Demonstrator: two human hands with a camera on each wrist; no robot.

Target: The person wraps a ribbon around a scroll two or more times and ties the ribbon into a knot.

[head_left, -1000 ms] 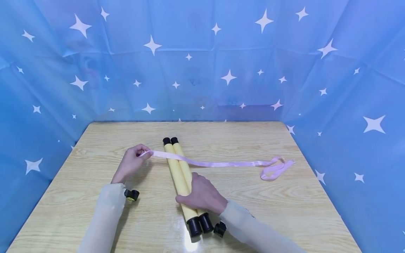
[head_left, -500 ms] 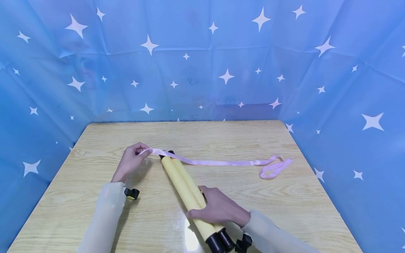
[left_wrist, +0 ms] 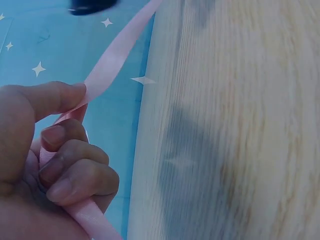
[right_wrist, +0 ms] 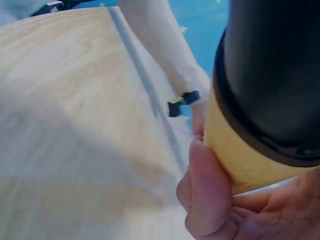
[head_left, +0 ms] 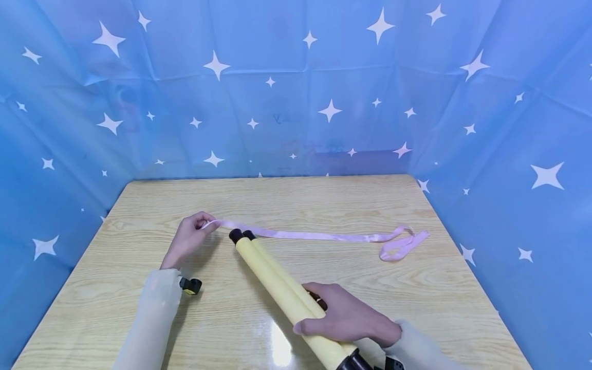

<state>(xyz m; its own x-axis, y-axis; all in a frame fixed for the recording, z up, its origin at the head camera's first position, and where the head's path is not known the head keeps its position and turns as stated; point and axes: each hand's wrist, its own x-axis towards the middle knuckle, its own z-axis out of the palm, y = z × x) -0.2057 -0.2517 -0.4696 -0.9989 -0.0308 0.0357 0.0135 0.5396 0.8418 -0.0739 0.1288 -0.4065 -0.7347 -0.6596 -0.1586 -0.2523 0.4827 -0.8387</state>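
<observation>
My left hand (head_left: 189, 236) pinches one end of a pink satin ribbon (head_left: 319, 236) between thumb and index finger. In the left wrist view, the ribbon (left_wrist: 115, 55) also runs through the palm under the other curled fingers. My right hand (head_left: 347, 313) grips a pale yellow scroll, rolled into two parallel rolls (head_left: 273, 280) with black end caps. It lies slanted, its far caps (head_left: 236, 235) close against the ribbon and its near caps at the bottom edge of the head view. The right wrist view shows the thumb and fingers around the yellow roll (right_wrist: 225, 160), just below a large black cap (right_wrist: 270, 75).
The ribbon's other end lies in a loose loop (head_left: 402, 249) at the right of the wooden table (head_left: 444, 308). Blue curtains (head_left: 277, 46) with white stars stand behind the table and along both sides. Each wrist wears a small black camera mount (head_left: 190, 285).
My right hand has drawn the scroll toward the near right and tilted it more. Its far end has slid from beneath the ribbon to the near side. My left hand has hardly moved.
</observation>
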